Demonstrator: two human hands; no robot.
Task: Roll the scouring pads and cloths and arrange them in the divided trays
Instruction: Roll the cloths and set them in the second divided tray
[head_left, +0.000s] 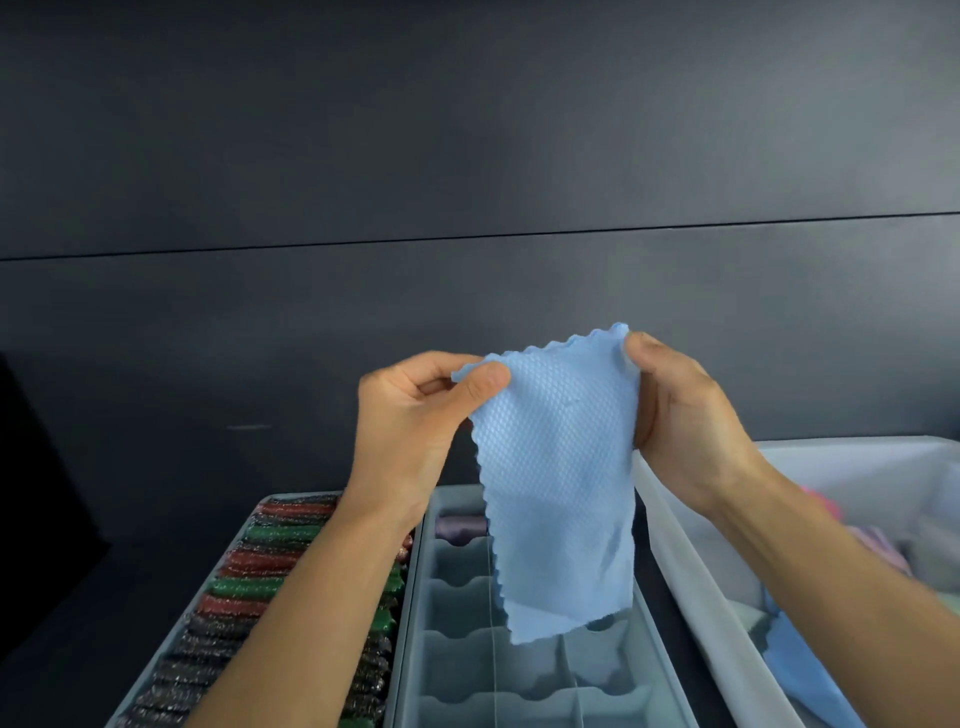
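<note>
Blue cloth (558, 467) hangs unrolled, top corners pinched by your left hand (415, 410) and right hand (691, 415). Next, probably: roll it tight for the grey tray (467, 670).

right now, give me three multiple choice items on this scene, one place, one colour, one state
1. Where do the rolled scouring pads lie? A) left tray B) round basket C) drawer
2. What colour is the held cloth? A) pink B) light blue C) green
3. How is that cloth? A) rolled B) hanging unrolled C) lying in a compartment
Answers: 1 A, they fill the left tray; 2 B, it is light blue; 3 B, left hand and right hand pinch its top corners.
</note>
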